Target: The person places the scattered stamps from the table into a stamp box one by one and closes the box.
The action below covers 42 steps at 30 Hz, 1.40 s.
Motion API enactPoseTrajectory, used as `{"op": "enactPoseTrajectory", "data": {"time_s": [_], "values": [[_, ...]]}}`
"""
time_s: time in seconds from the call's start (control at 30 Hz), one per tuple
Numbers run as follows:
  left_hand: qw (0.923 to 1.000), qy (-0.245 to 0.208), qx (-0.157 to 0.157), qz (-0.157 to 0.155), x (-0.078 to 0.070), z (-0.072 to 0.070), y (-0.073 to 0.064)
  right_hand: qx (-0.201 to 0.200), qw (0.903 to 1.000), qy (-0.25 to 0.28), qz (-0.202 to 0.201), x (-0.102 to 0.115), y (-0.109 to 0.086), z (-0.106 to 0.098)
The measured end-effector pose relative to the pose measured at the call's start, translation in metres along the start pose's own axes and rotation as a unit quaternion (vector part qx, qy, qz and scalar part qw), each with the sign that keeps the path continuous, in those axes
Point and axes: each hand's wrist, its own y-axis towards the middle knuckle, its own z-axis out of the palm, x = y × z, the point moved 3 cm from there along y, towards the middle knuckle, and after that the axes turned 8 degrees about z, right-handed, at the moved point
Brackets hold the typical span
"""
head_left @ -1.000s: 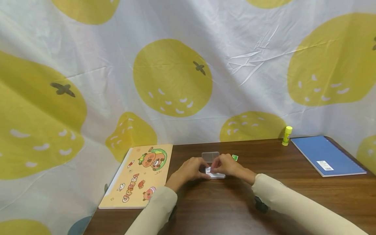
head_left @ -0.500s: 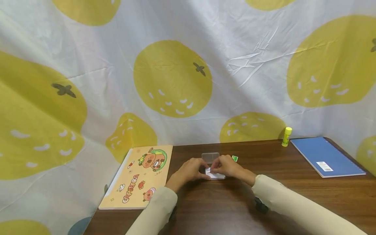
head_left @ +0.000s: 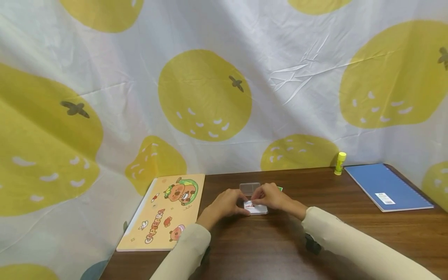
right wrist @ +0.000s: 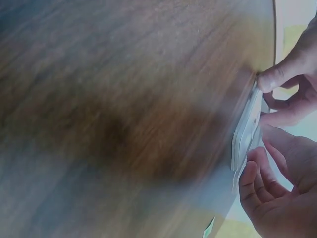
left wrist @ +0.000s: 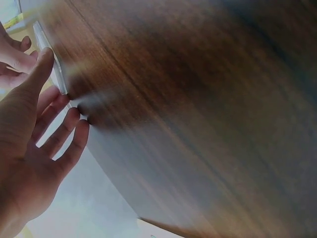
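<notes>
A small flat white box [head_left: 259, 210] lies on the table, its clear lid [head_left: 250, 188] raised at the back. My left hand [head_left: 228, 203] grips the box's left end between thumb and fingers; its other fingers spread loosely in the left wrist view. With its fingertips, my right hand [head_left: 271, 197] pinches the edge of a small white card [head_left: 249, 204] with reddish print, on top of the box. The fingers partly hide the card. In the right wrist view the box [right wrist: 246, 131] shows edge-on between both hands.
A small green piece [head_left: 280, 188] lies just behind the right hand. A capybara-printed folder [head_left: 164, 214] is at the left. A yellow glue stick [head_left: 339, 163] stands at the back right, beside a blue spiral notebook [head_left: 388, 182]. A fruit-patterned curtain [head_left: 217, 155] hangs behind the table.
Both hands stay at the box. The right fingertips have shifted slightly, and more of the card's reddish print shows. The right hand now covers more of the green piece.
</notes>
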Motion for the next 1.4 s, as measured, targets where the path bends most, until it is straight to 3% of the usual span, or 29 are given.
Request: {"op": "enactPoseTrajectory", "data": {"time_s": [0.47, 1.0, 1.4], "values": [[1.0000, -0.001, 0.001, -0.003, 0.001, 0.000, 0.001, 0.002, 0.9998, 0.015, 0.016, -0.010, -0.005, -0.018], [0.9999, -0.002, 0.002, -0.012, -0.001, -0.001, 0.000, -0.017, 0.9993, -0.003, 0.034, -0.028, -0.008, -0.036], [1.0000, 0.005, -0.002, -0.003, -0.001, -0.001, 0.001, -0.021, 0.9965, -0.027, 0.076, -0.052, -0.008, -0.046]]}}
